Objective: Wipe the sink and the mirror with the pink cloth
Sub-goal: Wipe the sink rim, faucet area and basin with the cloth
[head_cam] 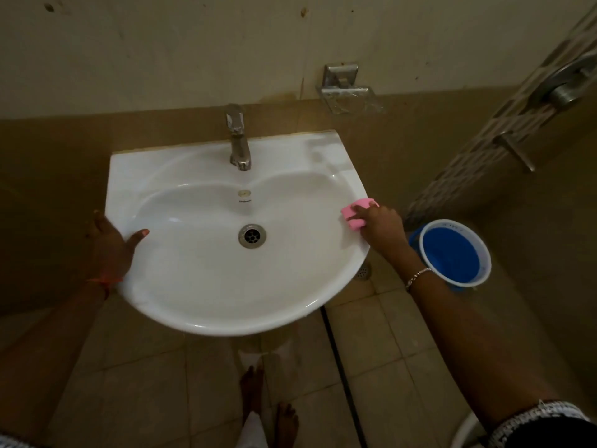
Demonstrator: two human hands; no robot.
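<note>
A white wall-mounted sink [206, 279] fills the middle of the view, with a metal tap [238, 137] at its back and a drain [252, 236] in the bowl. My right hand [381, 226] presses a folded pink cloth [353, 215] against the sink's right rim. My left hand [113, 244] grips the left rim, thumb lying inside the bowl, fingers under the edge. No mirror is in view.
A blue bucket [454, 253] stands on the tiled floor right of the sink. A metal soap holder [347, 92] is fixed to the wall behind it. A tiled wall with metal fittings [562, 82] runs along the right. Bare feet [268, 412] are below the sink.
</note>
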